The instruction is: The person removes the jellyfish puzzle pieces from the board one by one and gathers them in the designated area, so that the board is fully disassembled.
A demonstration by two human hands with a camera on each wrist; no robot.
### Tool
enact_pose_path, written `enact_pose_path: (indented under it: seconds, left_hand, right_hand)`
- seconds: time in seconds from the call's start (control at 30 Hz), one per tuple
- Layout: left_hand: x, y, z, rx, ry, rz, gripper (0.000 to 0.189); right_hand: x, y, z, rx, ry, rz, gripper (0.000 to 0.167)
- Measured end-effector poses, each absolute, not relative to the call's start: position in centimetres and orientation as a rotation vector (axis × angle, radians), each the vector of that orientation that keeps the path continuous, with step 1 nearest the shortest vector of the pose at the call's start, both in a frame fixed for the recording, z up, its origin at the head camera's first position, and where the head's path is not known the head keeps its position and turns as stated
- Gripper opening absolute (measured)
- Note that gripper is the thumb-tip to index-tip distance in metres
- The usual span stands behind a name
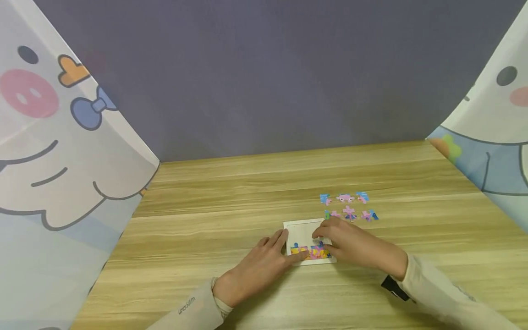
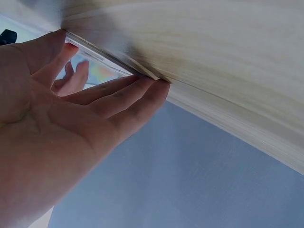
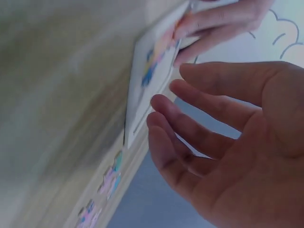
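Lying beyond the white puzzle tray [image 1: 303,231]'s far right corner, six loose jigsaw pieces [image 1: 345,198] seem left to place; its near row [image 1: 316,253] looks filled (bare above, where visible). The left hand [image 1: 264,263] touches its left edge, fingers straight; the right hand [image 1: 350,243], loosely curved, hovers empty.

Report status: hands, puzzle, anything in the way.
Left hand on puzzle tray's left edge. Right hand over its right side, no piece seen in grip. Placed pieces along near side, six loose pieces beyond. No obstacle seen.
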State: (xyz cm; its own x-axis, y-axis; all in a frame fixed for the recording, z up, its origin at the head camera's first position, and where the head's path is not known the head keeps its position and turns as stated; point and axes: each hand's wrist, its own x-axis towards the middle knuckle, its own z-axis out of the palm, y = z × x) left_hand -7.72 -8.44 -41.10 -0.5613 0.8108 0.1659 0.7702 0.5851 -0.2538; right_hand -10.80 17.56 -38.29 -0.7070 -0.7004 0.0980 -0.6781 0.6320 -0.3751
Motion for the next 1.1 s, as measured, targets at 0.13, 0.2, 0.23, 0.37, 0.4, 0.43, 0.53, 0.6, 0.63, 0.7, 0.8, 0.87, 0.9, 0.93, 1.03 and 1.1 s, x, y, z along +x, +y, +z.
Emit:
enact_pose_path:
  seconds: [0.13, 0.2, 0.23, 0.37, 0.4, 0.43, 0.53, 0.6, 0.63, 0.7, 0.8, 0.87, 0.9, 0.93, 1.03, 1.1]
  left_hand:
    - [-7.6, -8.5, -41.0, -1.313, -2.581, 0.199, 0.055]
    - [-7.5, -8.6, -41.0, -1.312, -2.589, 0.197, 0.055]
    - [-7.5, -8.6, -41.1, -1.309, -2.589, 0.199, 0.054]
    - [-7.4, -8.7, -41.2, -1.309, -2.587, 0.198, 0.055]
    - [-7.5, -8.7, -41.2, -1.311, -2.591, 0.191, 0.055]
    - [-7.5, -8.7, -41.2, -1.315, -2.596, 0.182, 0.055]
    - [-7.6, -8.6, -41.1, -1.328, -2.616, 0.159, 0.054]
    - [-7.7, -8.5, -41.0, -1.33, -2.624, 0.158, 0.054]
    - [-7.7, -8.5, -40.9, -1.328, -2.624, 0.161, 0.053]
    - [-7.7, -8.5, -40.8, -1.325, -2.629, 0.166, 0.053]
    - [-7.7, -8.5, -40.7, -1.328, -2.649, 0.161, 0.053]
    - [-7.7, -8.5, -40.7, -1.333, -2.664, 0.153, 0.054]
    - [-7.7, -8.5, -40.7, -1.335, -2.668, 0.152, 0.054]
    - [-7.7, -8.5, -40.7, -1.336, -2.669, 0.153, 0.054]
    - [-7.6, -8.5, -40.7, -1.336, -2.661, 0.158, 0.053]
    - [-7.6, -8.6, -40.7, -1.333, -2.652, 0.161, 0.053]
  right_hand:
    - [-9.9, 17.5, -38.7, -1.219, 2.793, -0.575, 0.027]
    - [-9.8, 17.3, -38.9, -1.235, 2.801, -0.578, 0.027]
    - [-9.7, 17.3, -39.0, -1.235, 2.804, -0.584, 0.026]
    - [-9.7, 17.2, -39.4, -1.238, 2.815, -0.594, 0.027]
    - [-9.6, 17.2, -39.4, -1.231, 2.819, -0.6, 0.027]
    - [-9.7, 17.3, -39.5, -1.22, 2.822, -0.609, 0.028]
    - [-9.7, 17.4, -39.4, -1.181, 2.809, -0.645, 0.027]
    - [-9.8, 17.5, -39.4, -1.148, 2.79, -0.659, 0.025]
    - [-9.9, 17.5, -39.3, -1.133, 2.777, -0.662, 0.024]
    - [-9.9, 17.5, -39.3, -1.108, 2.757, -0.664, 0.023]
    - [-10.0, 17.5, -39.2, -1.072, 2.738, -0.673, 0.024]
    - [-9.9, 17.4, -39.1, -1.047, 2.736, -0.679, 0.024]
    - [-9.9, 17.4, -39.0, -1.03, 2.737, -0.68, 0.025]
    - [-9.9, 17.4, -39.0, -1.013, 2.74, -0.681, 0.025]
    - [-9.9, 17.3, -38.9, -0.988, 2.754, -0.665, 0.024]
    - [-9.9, 17.3, -38.8, -0.994, 2.77, -0.649, 0.024]
